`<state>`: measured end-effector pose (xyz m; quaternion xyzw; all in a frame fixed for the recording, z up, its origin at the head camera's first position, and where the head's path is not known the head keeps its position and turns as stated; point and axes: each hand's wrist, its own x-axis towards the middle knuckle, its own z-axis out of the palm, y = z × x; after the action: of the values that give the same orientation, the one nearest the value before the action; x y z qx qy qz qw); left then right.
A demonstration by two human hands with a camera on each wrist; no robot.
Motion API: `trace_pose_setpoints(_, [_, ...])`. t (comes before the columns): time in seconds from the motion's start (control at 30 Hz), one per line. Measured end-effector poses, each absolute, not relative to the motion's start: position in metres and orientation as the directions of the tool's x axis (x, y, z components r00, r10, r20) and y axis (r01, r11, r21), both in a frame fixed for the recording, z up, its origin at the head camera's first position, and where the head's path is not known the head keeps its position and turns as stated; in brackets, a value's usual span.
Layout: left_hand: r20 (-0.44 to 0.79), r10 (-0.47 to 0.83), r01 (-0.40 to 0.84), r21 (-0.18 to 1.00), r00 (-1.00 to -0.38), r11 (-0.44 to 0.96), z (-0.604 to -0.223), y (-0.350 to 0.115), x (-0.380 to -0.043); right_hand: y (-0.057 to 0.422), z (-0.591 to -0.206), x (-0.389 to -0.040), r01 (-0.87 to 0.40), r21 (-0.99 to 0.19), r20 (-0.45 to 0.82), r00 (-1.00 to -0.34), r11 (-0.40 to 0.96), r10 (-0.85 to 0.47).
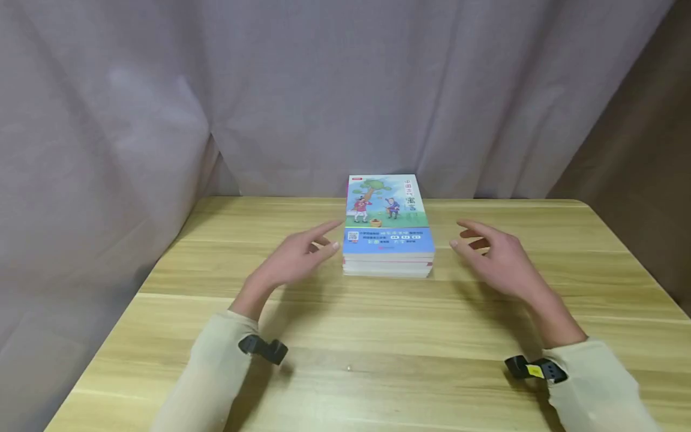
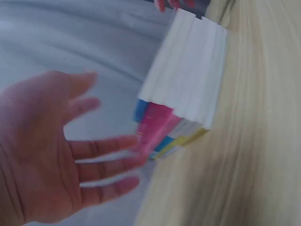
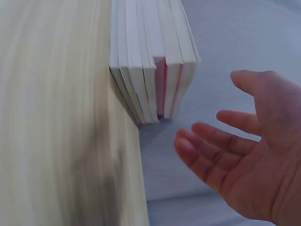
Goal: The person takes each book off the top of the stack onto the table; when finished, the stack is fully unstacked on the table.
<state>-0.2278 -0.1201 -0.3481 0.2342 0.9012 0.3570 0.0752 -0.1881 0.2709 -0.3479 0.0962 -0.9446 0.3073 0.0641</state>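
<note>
A stack of several paperback books [image 1: 387, 267] lies on the wooden table, its top cover [image 1: 384, 207] showing a tree, two cartoon figures and a blue band. My left hand [image 1: 294, 255] hovers at the left side of the stack, fingers extended and fingertips close to the spines. In the left wrist view, pink, blue and yellow spines [image 2: 157, 125] face that hand. On the other side, my right hand [image 1: 496, 258] is held apart from the page edges [image 3: 146, 42], its fingers loosely bent. Neither hand grips anything.
The light wood table [image 1: 378, 324] reaches back to a grey curtain [image 1: 324, 90] hanging behind it. The stack stands near the table's far edge. A tiny pale speck [image 1: 349, 368] lies on the wood in front. Black wrist cameras [image 1: 264, 349] sit on both sleeves.
</note>
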Motion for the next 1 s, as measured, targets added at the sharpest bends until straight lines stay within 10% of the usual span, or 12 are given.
trace_pose_setpoints(1.0, [-0.126, 0.461, 0.146, 0.849, -0.878, 0.509, -0.362, -0.092, -0.276, 0.239, -0.370, -0.196, -0.221, -0.788, 0.129, -0.972, 0.574, -0.197])
